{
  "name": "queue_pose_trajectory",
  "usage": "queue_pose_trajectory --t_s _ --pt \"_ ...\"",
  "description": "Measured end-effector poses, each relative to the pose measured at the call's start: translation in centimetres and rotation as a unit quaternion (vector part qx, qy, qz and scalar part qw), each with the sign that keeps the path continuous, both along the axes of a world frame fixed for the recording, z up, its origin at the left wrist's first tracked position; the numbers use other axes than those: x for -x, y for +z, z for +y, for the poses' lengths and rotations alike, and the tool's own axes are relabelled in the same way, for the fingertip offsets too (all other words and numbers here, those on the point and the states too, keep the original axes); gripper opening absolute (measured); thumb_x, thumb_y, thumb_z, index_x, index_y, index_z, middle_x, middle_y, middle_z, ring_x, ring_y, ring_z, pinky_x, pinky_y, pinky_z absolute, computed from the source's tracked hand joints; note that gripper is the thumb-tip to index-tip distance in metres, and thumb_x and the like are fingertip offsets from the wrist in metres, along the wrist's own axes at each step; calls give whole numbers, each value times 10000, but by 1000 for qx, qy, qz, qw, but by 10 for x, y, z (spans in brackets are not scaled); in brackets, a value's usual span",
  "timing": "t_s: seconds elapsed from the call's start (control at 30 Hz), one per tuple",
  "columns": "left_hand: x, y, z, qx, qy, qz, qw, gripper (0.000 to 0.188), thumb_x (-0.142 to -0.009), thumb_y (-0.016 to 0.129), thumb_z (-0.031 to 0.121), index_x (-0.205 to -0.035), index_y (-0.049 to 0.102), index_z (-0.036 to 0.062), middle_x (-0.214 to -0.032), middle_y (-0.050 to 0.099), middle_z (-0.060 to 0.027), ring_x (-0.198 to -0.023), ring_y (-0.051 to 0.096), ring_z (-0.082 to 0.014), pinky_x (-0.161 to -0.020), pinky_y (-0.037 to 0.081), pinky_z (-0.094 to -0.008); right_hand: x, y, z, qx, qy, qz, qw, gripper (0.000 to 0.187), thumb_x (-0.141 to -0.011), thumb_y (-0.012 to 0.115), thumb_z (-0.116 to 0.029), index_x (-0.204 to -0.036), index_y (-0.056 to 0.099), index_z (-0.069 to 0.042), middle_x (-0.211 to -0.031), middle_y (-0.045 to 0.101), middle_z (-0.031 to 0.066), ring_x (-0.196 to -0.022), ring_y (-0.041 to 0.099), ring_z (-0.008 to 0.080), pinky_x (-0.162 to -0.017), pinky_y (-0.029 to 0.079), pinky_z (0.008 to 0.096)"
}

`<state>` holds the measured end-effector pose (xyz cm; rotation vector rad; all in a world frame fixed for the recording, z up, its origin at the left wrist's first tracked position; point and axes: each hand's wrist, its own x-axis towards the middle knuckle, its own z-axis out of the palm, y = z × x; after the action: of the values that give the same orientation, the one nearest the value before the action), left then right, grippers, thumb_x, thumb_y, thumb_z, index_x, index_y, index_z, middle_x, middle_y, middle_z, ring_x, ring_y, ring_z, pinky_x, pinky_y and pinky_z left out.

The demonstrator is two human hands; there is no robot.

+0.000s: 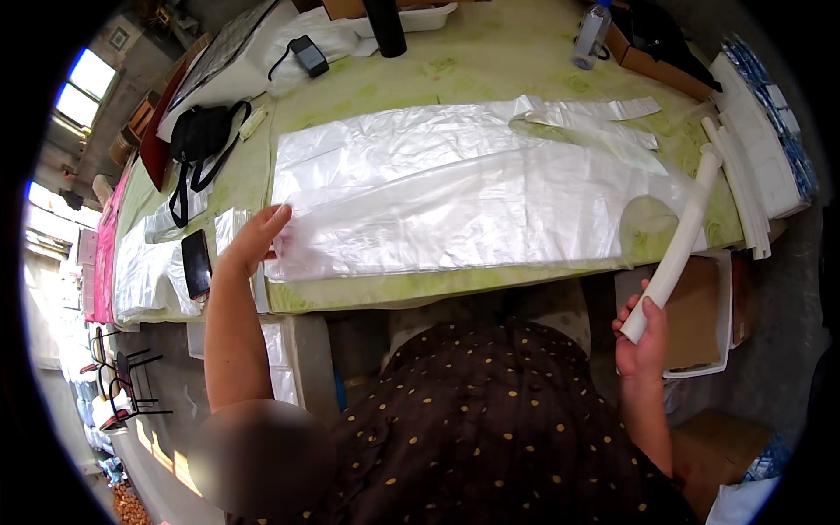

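Observation:
Clear plastic bags (420,210) with strap-like handles at the right end lie flat across the green patterned table. My left hand (258,238) is at their left end, thumb and fingers closed on the edge of the top bag. A fold in the film runs from there toward the handles. In my right hand (643,331) is the lower end of a long white roll (678,249), possibly rolled plastic. It slants up and away over the table's right front edge, its far end near the bag handles.
More white rolls (744,188) lie along the table's right edge, beside a white stack (761,131). A phone (197,264), a black bag (199,136) and folded plastic bags (149,267) are on the left. A bottle (591,35) stands at the back; a white bin (722,324) sits below right.

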<state>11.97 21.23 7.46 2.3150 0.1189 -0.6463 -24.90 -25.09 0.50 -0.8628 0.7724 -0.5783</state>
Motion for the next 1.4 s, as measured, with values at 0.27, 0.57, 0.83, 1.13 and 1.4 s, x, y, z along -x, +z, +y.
queue_pose_trajectory --t_s 0.27,0.57,0.83,1.13,1.4 --pt "-22 5 -14 -88 -11 -420 903 501 -896 773 417 -1202 663 36 -1217 694 -153 -1033 670 -249 -876 537 -374 -8 0 -5 20 -3 -21 1000 411 -979 594 -168 -1368 488 -88 -935 576 38 -773 565 152 -633 495 318" --pt "-92 -52 -120 -181 -122 -196 956 533 -802 738 357 -1264 684 97 -1085 762 -138 -1019 716 -304 -926 547 -394 -4 3 22 68 33 -5 997 461 -967 574 -83 -1406 439 -41 -947 588 57 -739 578 153 -607 517 308" --pt "-174 -46 -90 -54 60 -353 932 439 -843 765 359 -1170 710 70 -1112 722 -169 -1056 684 -306 -898 535 -391 14 -11 18 100 16 16 995 475 -970 579 -84 -1418 431 -32 -952 590 55 -739 581 133 -614 524 301" --pt "-34 -39 -135 43 -437 -463 770 532 -902 742 272 -1400 586 169 -1440 567 -109 -1315 526 -345 -1132 385 -469 -11 -4 0 111 -31 -9 993 468 -979 578 -118 -1418 437 -41 -948 568 45 -758 558 138 -628 505 309" --pt "-28 -87 -98 -142 -187 -371 898 664 -988 544 573 -1475 534 122 -1534 495 -167 -1463 380 -372 -1199 288 -496 -14 14 -23 131 -88 -20 987 491 -1000 567 -146 -1456 420 -37 -962 581 52 -795 552 157 -669 483 333"
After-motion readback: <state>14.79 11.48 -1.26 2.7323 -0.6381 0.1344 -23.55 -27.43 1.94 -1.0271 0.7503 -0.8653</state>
